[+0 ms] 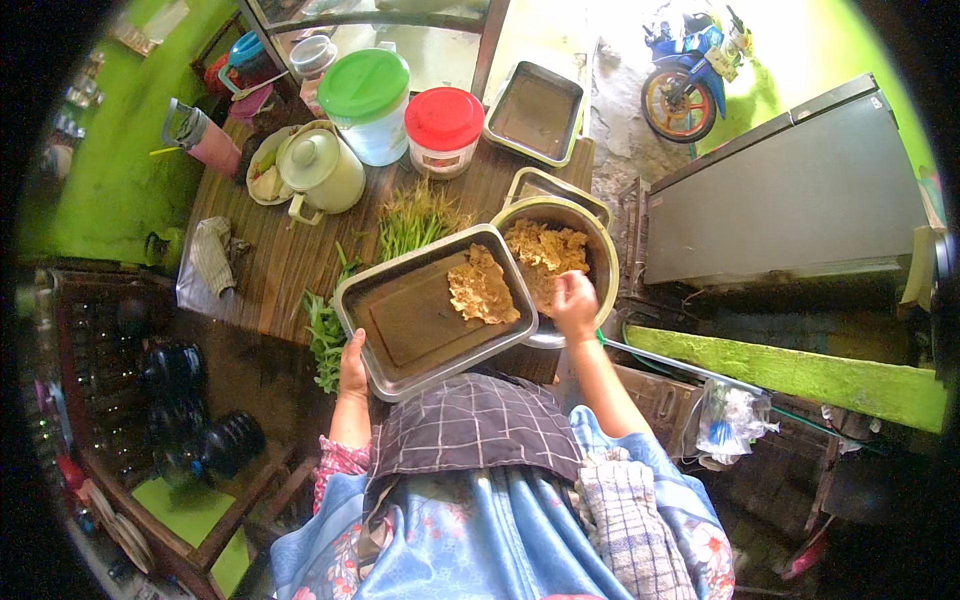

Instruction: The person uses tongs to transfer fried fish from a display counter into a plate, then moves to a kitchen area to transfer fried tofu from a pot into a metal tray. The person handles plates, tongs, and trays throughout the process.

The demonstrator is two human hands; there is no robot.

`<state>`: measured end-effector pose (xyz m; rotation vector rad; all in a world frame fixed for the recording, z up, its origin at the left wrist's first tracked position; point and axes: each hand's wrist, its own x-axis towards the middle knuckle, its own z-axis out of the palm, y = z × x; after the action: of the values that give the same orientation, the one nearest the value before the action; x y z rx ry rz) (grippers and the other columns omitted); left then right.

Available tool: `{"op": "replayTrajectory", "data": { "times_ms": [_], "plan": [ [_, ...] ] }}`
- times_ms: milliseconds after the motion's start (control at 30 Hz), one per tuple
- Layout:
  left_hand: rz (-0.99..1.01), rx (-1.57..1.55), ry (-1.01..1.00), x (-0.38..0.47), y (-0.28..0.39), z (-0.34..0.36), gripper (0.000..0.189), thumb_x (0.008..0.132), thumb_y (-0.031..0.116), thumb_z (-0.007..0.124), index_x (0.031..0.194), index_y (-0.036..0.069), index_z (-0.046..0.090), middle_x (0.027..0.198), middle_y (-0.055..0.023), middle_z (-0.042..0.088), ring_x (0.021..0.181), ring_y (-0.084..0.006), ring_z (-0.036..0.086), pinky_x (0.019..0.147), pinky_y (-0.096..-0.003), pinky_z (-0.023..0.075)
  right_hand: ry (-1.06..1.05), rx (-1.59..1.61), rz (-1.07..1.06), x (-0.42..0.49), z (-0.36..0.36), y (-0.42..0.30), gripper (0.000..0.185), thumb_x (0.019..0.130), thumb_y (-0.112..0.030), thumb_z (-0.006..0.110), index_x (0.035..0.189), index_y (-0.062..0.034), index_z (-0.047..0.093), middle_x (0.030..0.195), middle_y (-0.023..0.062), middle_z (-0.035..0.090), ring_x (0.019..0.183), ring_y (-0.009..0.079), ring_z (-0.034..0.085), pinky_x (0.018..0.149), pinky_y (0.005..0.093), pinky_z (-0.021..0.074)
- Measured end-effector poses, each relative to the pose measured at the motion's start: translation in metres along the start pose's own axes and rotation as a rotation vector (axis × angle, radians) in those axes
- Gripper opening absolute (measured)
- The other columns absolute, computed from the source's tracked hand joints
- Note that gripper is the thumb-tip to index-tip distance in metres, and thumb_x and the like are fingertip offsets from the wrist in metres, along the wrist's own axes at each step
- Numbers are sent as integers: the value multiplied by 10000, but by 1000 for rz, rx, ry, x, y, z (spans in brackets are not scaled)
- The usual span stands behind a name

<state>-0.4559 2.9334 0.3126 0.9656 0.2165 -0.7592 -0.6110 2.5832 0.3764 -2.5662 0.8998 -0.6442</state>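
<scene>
My left hand (354, 367) grips the near left end of a rectangular metal tray (401, 322), thumb over the rim. At the tray's right end lies a flat, golden-brown fried battered piece (484, 289). The tray is held in front of me, its right corner overlapping a round metal basin (606, 259). More fried battered pieces (551, 247) are heaped inside that basin. Over its near side is my right hand (574, 300), fingers drawn together against the fried pieces; whether they pinch one is hidden.
On the wooden table stand a green-lidded tub (365, 97), a red-lidded jar (444, 127) and a lidded enamel pot (319, 169). Leafy greens (324, 341) and thin green stalks (409, 225) lie behind the tray. Another metal tray (536, 112) sits at the far right.
</scene>
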Motion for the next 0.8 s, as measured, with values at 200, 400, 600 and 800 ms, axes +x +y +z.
{"op": "replayTrajectory", "data": {
  "times_ms": [200, 400, 600, 800],
  "plan": [
    [-18, -3, 113, -4, 12, -5, 441, 850, 309, 571, 1147, -7, 493, 1094, -105, 563, 967, -218, 552, 853, -341, 433, -300, -81, 394, 9, 2, 75, 417, 756, -128, 531, 1165, -85, 465, 894, 107, 612, 817, 266, 598, 771, 364, 465],
    [18, 13, 117, -10, 18, -9, 405, 859, 276, 564, 1144, -6, 507, 1092, -103, 565, 962, -203, 556, 837, -326, 441, -459, 32, 535, 10, 2, 76, 479, 742, -177, 582, 1192, -89, 440, 865, 114, 631, 807, 258, 609, 746, 351, 472],
    [50, 30, 77, -10, 18, -7, 418, 871, 279, 542, 1165, -15, 500, 1105, -102, 569, 979, -207, 562, 847, -325, 445, -484, 147, 460, 22, -28, 39, 488, 710, -141, 603, 1170, -63, 459, 791, 79, 611, 695, 154, 584, 664, 285, 472],
    [1, 6, 42, -4, 15, -2, 410, 867, 259, 550, 1167, -15, 495, 1095, -102, 569, 977, -200, 554, 846, -314, 435, -482, -100, 273, 47, -82, -20, 385, 714, -137, 598, 1082, -94, 494, 795, 137, 615, 779, 306, 614, 721, 384, 483]
  ]
}}
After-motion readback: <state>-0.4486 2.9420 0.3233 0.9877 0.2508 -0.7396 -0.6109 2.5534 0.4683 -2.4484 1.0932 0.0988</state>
